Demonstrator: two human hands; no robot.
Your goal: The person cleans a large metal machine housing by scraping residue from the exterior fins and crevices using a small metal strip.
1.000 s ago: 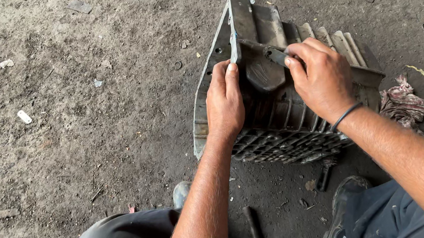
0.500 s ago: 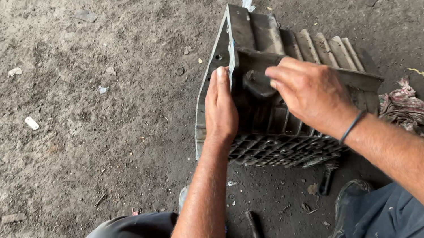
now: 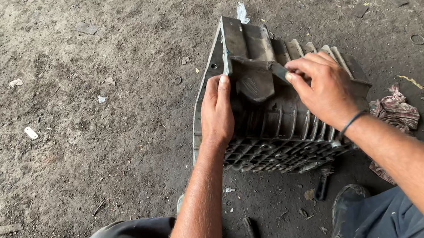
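A grey ribbed cast-metal housing (image 3: 276, 125) stands tilted on the dirt floor in front of me. My left hand (image 3: 217, 113) grips its left edge, fingers curled over the rim. Higher on the casting, my right hand (image 3: 324, 88) pinches a thin grey strip (image 3: 276, 71) between thumb and fingers, against the top of a raised boss. A dark band circles my right wrist.
A crumpled patterned rag (image 3: 394, 111) lies right of the housing. A dark bolt (image 3: 253, 235) and a small tool (image 3: 323, 182) lie near my knees. Small rings, scraps and pebbles dot the dusty ground. My shoe (image 3: 348, 211) sits below the casting.
My right hand has shifted from covering the housing's upper middle to pinching the thin strip at the boss. My left hand stays on the left edge. The view has drifted a little.
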